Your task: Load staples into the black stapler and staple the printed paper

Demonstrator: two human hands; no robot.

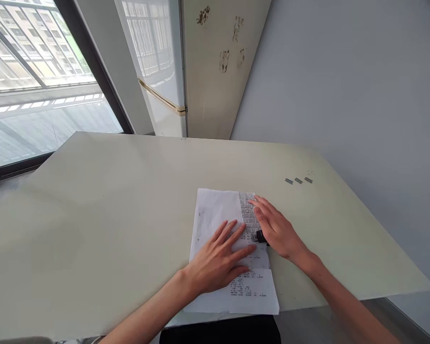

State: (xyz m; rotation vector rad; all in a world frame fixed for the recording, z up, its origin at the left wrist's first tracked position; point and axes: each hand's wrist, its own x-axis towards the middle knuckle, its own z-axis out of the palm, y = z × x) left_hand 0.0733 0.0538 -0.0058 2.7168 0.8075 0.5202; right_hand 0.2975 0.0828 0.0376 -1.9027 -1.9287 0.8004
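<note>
A white printed sheet of paper (215, 215) lies on the pale table (111, 200), near its front edge. My left hand (218, 258) rests flat on the paper with its fingers spread, pressing it down. My right hand (275, 227) lies on the paper's right edge, fingers stretched over a printed strip. A small black object (261, 236) shows under the right palm, and I cannot make out what it is.
Three small grey staple strips (298, 180) lie on the table at the right rear. A cream refrigerator (197, 67) stands behind the table. A large window (32, 81) is at the left, and a grey wall (344, 86) runs along the right.
</note>
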